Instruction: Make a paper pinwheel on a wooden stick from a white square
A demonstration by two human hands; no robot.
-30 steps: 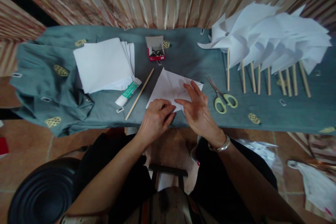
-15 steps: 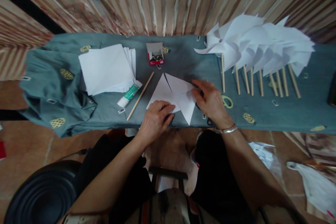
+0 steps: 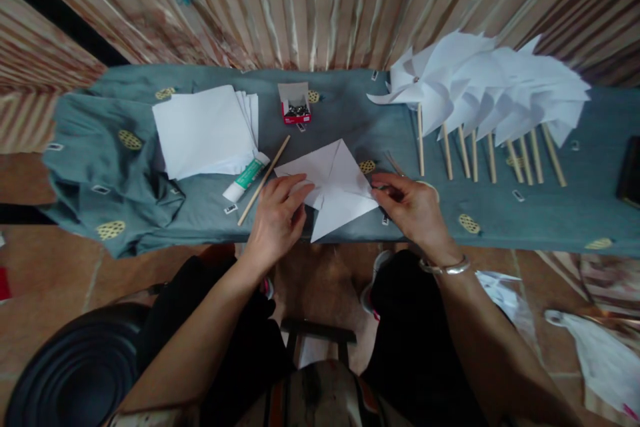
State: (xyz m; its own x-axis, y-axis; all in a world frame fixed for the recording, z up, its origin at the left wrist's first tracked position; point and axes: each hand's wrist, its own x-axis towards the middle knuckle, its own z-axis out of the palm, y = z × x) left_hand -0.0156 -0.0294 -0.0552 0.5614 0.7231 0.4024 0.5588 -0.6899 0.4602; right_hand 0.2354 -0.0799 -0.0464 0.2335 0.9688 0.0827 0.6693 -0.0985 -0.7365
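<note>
A white paper square [image 3: 345, 170] with slits cut in from its corners lies near the table's front edge. My left hand [image 3: 280, 213] has its bent fingers over the left part of this paper, the thumb below the edge. At the right corner, my right hand [image 3: 413, 207] pinches the paper between thumb and fingers. Partly hidden behind that hand is a pair of scissors [image 3: 394, 163]; its blades point away from me. A wooden stick [image 3: 264, 180] lies left of the paper, beside a white and green glue tube [image 3: 246, 177].
A stack of white paper [image 3: 203, 133] is at the left, and an open red box [image 3: 297, 112] of small metal pieces stands at the back. Several paper pinwheels [image 3: 490, 87] on sticks lie overlapped at the right. A green patterned cloth [image 3: 340, 93] covers the table; a dark round stool [image 3: 85, 367] stands lower left.
The paper square has been turned, so its slits and points face other ways. My left hand has shifted left and lifted a little; the scissors' blades now show beside my right hand.
</note>
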